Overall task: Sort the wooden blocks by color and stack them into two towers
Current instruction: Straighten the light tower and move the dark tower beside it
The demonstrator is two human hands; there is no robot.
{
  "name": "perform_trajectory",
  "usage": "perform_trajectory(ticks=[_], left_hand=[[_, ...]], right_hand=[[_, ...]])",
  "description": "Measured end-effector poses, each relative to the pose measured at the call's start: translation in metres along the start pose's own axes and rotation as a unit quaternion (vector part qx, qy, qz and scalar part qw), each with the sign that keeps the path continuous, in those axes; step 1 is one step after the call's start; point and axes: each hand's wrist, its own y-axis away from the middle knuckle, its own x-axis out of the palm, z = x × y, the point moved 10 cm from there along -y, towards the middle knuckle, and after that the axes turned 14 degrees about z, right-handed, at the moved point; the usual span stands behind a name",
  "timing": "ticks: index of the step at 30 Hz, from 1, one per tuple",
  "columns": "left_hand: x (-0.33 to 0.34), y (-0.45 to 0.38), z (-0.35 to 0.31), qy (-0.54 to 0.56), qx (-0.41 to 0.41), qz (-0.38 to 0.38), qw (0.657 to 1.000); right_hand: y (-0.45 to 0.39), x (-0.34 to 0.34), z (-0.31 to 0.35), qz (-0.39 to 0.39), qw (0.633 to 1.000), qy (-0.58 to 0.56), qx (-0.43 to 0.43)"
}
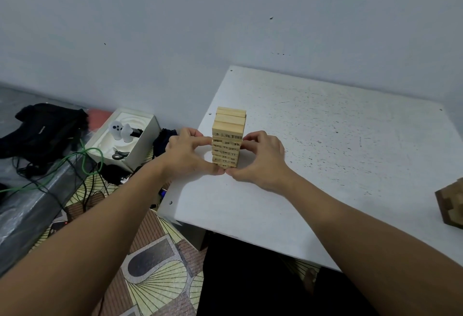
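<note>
A tower of light wooden blocks (228, 128) with printed numbers stands near the left edge of the white table (325, 140). My left hand (186, 151) presses against its left side, fingers curled, thumb at the base. My right hand (260, 156) holds the right side the same way, thumb meeting the left thumb below the tower's front. A tower of dark brown blocks (452, 206) stands at the table's right edge, cut off by the frame.
Left of the table on the floor sit a white box (147, 125) holding small white items and scissors, a black bag (42, 130), green and black cables (85, 160) and a patterned mat (155, 265). A wall runs behind the table.
</note>
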Motion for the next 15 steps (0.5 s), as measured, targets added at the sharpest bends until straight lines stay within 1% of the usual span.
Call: perform_trajectory(ticks=[5,15], left_hand=[[-0.002,0.004,-0.007,-0.036,-0.016,-0.022,0.999],[0.008,0.007,-0.031,-0.079,-0.016,-0.02,0.997]], right_hand=[[0.008,-0.004,0.003,0.013,1.0,-0.027,0.003],[0.02,-0.011,-0.008,0.019,0.999,-0.037,0.016]])
